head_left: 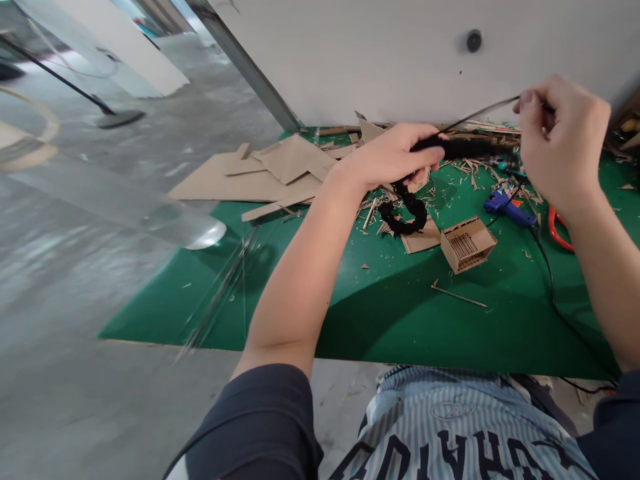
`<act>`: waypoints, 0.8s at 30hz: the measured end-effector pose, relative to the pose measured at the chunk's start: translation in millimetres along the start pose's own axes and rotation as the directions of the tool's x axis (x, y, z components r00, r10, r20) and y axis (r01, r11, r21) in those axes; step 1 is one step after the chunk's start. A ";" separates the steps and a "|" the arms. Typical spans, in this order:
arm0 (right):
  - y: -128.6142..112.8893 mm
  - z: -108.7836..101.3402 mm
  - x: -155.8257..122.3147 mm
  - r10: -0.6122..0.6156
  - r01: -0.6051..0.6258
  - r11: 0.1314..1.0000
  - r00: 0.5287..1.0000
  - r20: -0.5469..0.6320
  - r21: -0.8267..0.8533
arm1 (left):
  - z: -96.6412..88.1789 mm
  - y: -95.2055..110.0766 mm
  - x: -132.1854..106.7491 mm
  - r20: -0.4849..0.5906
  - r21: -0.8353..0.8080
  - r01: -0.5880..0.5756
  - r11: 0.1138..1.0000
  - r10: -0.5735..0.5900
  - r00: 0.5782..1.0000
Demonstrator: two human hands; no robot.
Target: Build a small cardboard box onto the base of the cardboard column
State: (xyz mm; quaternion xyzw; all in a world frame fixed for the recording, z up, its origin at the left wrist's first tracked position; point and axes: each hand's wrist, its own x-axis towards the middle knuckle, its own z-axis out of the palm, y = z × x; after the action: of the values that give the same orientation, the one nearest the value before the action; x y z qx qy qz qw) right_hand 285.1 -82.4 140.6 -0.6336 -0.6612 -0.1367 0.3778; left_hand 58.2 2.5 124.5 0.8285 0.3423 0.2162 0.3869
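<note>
My left hand (400, 152) is closed around a bundle of black fuzzy cord (470, 148), which sticks out to the right above the table. Its curled tail (406, 219) hangs below the hand and loops over a cardboard scrap. A thin dark strand (480, 111) runs taut from the bundle up to my right hand (563, 130), whose fingers are pinched on its end. Under my hands stands a small cardboard box (467, 245) with printed bars. Beside it lies a blue hot glue gun (509, 208) with a black cable.
Cardboard sheets (290, 163) and shredded scraps are spread along the back of the green table (390, 320). Red handles (559, 230) lie at the right. A thin stick (459, 295) is near the front. Blurred clear strips (220, 293) cross the left edge. A white panel (400, 60) stands behind.
</note>
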 end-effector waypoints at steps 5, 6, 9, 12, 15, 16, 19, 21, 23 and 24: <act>29.0 -3.4 14.7 0.126 -0.112 0.976 0.990 0.065 -0.185 | -12.6 3.3 -10.8 0.119 -0.055 -0.066 0.996 0.072 0.990; 33.4 -4.1 16.5 0.138 -0.113 0.970 0.985 0.106 -0.214 | -14.1 3.4 -11.7 0.076 -0.098 -0.084 0.992 0.092 0.993; 40.4 -7.8 18.7 0.153 -0.127 0.985 0.959 0.241 -0.119 | -15.9 0.2 -9.2 -0.107 -0.228 -0.154 0.961 0.133 0.985; 41.8 -13.2 18.4 0.159 -0.236 0.955 0.919 0.362 0.181 | -15.7 -6.1 -0.7 -0.402 -0.335 -0.280 0.900 0.132 0.906; 46.1 -17.2 19.8 0.122 -0.310 0.813 0.918 0.377 0.493 | -16.9 -10.8 5.9 -0.598 -0.305 -0.329 0.894 0.089 0.797; 48.9 -17.9 21.2 0.093 -0.285 0.750 0.939 0.333 0.597 | -17.8 -11.8 6.4 -0.608 -0.282 -0.307 0.909 0.077 0.790; 59.3 -18.7 26.9 0.090 -0.128 0.609 0.992 0.092 0.783 | -20.6 -13.6 2.8 -0.528 -0.269 -0.264 0.926 0.088 0.844; 65.4 -20.5 29.9 0.176 -0.090 0.644 0.984 -0.032 0.760 | -21.6 -13.7 -1.5 -0.432 -0.289 -0.246 0.925 0.103 0.896; 68.9 -25.4 30.7 0.266 -0.158 0.776 0.960 -0.089 0.611 | -21.5 -12.6 -3.9 -0.410 -0.318 -0.255 0.913 0.111 0.906; 69.4 -29.0 30.2 0.301 -0.229 0.849 0.950 -0.081 0.477 | -20.9 -11.3 -3.7 -0.435 -0.332 -0.276 0.902 0.114 0.893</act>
State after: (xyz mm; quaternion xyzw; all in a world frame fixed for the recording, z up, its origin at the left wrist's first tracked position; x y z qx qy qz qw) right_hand 362.6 -68.2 159.9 -0.5983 -0.5497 0.0300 0.5821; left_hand 38.1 15.4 127.9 0.7038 0.2791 0.4845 0.4383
